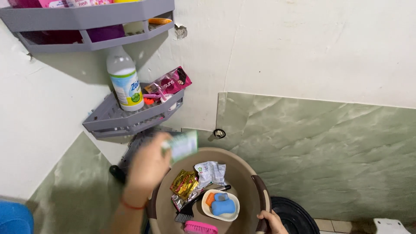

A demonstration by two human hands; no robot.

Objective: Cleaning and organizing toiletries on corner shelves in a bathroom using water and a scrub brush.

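My left hand (147, 167) is raised in front of the corner, blurred, gripping a small pale green packet (183, 145) just below the middle grey corner shelf (113, 119). My right hand (272, 220) grips the rim of a round brown basin (242, 167) at the bottom of the view. In the basin lie a gold sachet (185, 183), a silvery white sachet (210, 172), a white soap dish (207, 212) with blue and orange soap, a black brush (187, 211) and a pink brush (200, 227).
On the middle shelf stand a white bottle (125, 82) and a pink sachet (171, 81). An upper grey shelf (86, 19) holds more items. A lower shelf sits behind my hand. A black bucket (294, 214) is on the floor by the green-tiled wall.
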